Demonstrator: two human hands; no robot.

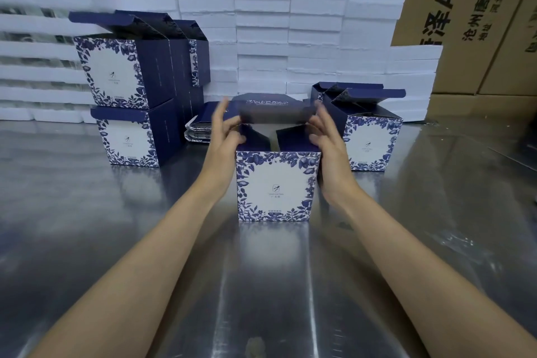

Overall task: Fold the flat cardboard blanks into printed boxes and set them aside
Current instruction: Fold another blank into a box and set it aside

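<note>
While the box in work [277, 184] stands upright on the steel table [87, 227] at frame centre, we have both hands at its open top. Left hand [225, 136] at 9 o'clock of the opening, fingers loosely spread and blurred, touching the left top edge. Right hand [327, 139] at 3 o'clock, fingers relaxed against the right side. Top flap [273, 113] is motion-blurred between the hands; we cannot tell if either hand pinches it. Side flaps sit folded inward. Finished boxes [128, 96] are stacked two high at 10 o'clock, more open-topped boxes [369, 136] at 2 o'clock. Flat blanks [197, 128] lie piled just behind the left hand. White foam slabs [290, 38] and brown cartons [470, 9] sit at 12.
</note>
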